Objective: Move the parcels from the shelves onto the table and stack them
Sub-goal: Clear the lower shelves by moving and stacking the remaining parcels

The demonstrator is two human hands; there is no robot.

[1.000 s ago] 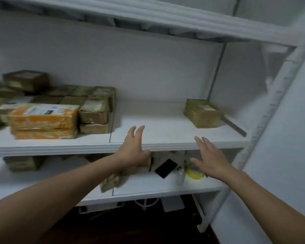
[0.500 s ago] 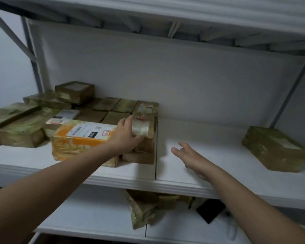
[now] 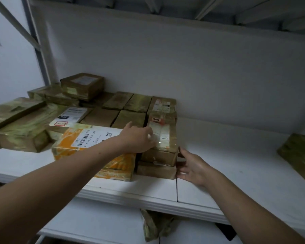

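Brown parcel [image 3: 163, 138] points front-to-back, left hand [image 3: 137, 138] flat atop, right hand [image 3: 192, 166] spread wide beside it.

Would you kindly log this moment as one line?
left hand: touches upper brown parcel | right hand: open beside it | location: shelf

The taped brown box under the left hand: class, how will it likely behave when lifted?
Probably stiff: the brown box keeps square edges. Its glossy tape may feel slippery under the left hand. Stacked on a lower box, it could slide rather than roll.
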